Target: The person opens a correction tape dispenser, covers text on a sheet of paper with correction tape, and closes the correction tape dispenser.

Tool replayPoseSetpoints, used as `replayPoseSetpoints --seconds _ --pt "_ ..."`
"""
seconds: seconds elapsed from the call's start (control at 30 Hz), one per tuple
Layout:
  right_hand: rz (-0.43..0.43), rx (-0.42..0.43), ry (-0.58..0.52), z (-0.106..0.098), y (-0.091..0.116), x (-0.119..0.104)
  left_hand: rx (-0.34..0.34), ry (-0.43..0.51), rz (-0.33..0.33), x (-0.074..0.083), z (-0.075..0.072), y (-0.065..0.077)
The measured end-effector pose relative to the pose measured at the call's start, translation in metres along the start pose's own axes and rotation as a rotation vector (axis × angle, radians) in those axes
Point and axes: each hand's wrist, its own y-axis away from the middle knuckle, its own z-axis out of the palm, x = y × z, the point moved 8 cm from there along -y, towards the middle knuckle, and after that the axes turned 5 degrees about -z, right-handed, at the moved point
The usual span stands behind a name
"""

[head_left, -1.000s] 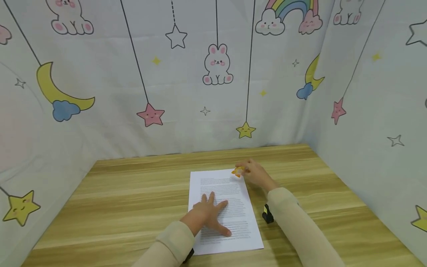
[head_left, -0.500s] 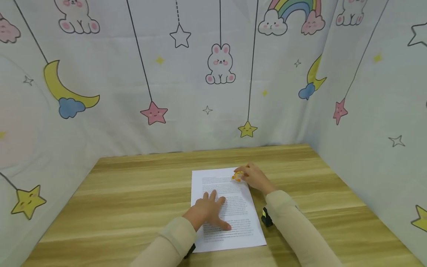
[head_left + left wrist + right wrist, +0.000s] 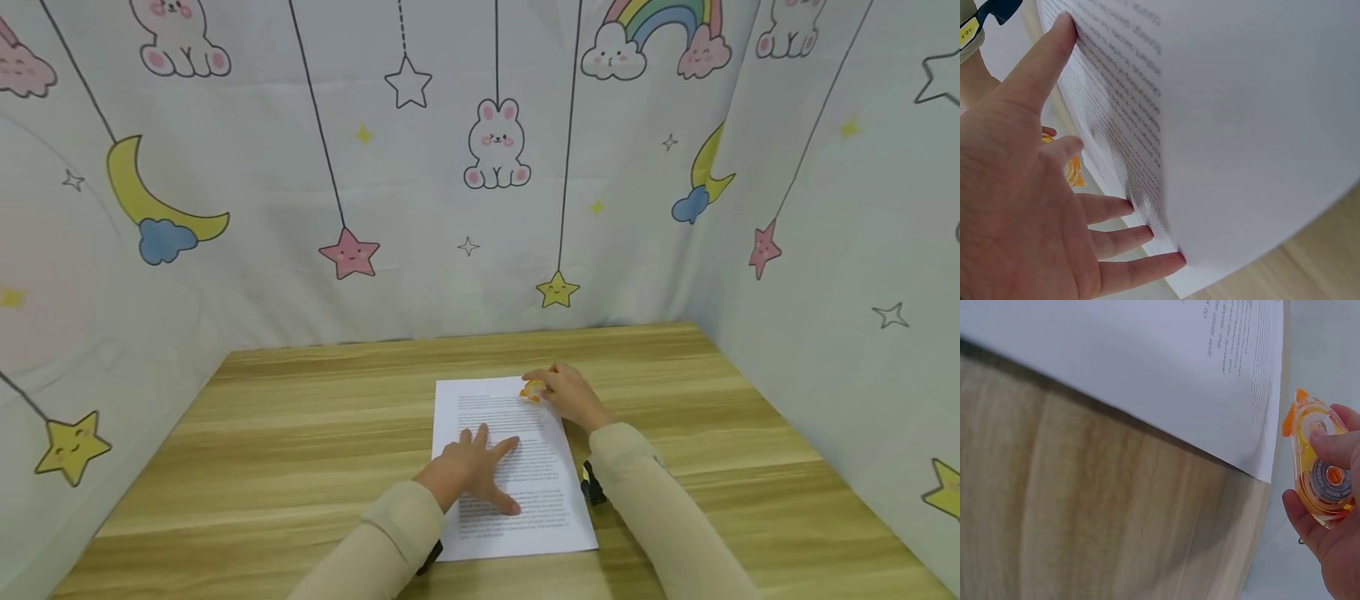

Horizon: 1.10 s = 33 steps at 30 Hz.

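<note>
A printed sheet of paper [image 3: 525,537] lies flat on the wooden table. My left hand [image 3: 472,471] is spread over its left-middle part, and in the left wrist view the fingertips [image 3: 1172,262] press on the paper. Near the sheet's top right corner, my right hand [image 3: 573,396] holds an orange, see-through correction tape [image 3: 1307,447] between thumb and fingers. Its dark reel and orange tip [image 3: 1289,419] show in the right wrist view. The tip points toward the page and stands close over the top lines of text.
Wood-grain tabletop [image 3: 300,467] surrounds the sheet. White cloth [image 3: 420,300] printed with stars, moons and rabbits hangs behind and at both sides. A black wrist strap piece [image 3: 592,483] shows beneath the right sleeve.
My right hand has shifted slightly left over the paper with the correction tape. The left index finger has stretched out further; that hand otherwise stays put. The head view has turned slightly left.
</note>
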Motion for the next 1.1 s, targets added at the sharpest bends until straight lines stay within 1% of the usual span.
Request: replayPoseSetpoints --seconds 0.1,0.17,0.23,0.37,0.47,0.6,0.67,0.73,0.9,1.1 --pt "-0.028 -0.012 0.04 0.001 -0.004 -0.003 -0.008 0.0 -0.016 -0.002 -0.002 0.001" --pt "-0.039 -0.026 0.058 0.002 -0.007 -0.005 0.002 -0.007 -0.016 -0.002 -0.005 0.001" --pt "-0.039 -0.042 0.064 0.003 -0.009 -0.006 0.016 -0.013 -0.004 0.0 -0.009 -0.001" --pt "-0.019 -0.057 0.07 0.004 -0.012 -0.006 0.027 0.012 0.023 0.005 -0.013 -0.005" --pt "-0.036 -0.053 0.084 0.005 -0.014 -0.009 0.0 0.04 0.0 0.005 -0.012 -0.009" --pt "-0.092 -0.036 0.103 0.006 -0.014 -0.018 -0.046 0.049 -0.046 -0.001 -0.008 -0.012" --pt "-0.101 -0.032 0.105 0.007 -0.014 -0.02 -0.057 0.061 -0.053 -0.003 -0.006 -0.013" --pt "-0.102 -0.033 0.106 0.007 -0.015 -0.022 -0.059 0.071 -0.049 -0.003 -0.005 -0.014" --pt "-0.116 -0.032 0.11 0.012 -0.019 -0.025 -0.04 0.071 -0.04 -0.003 -0.005 -0.016" --pt "-0.156 -0.039 0.102 0.02 -0.025 -0.032 -0.031 0.066 -0.043 -0.004 -0.005 -0.016"
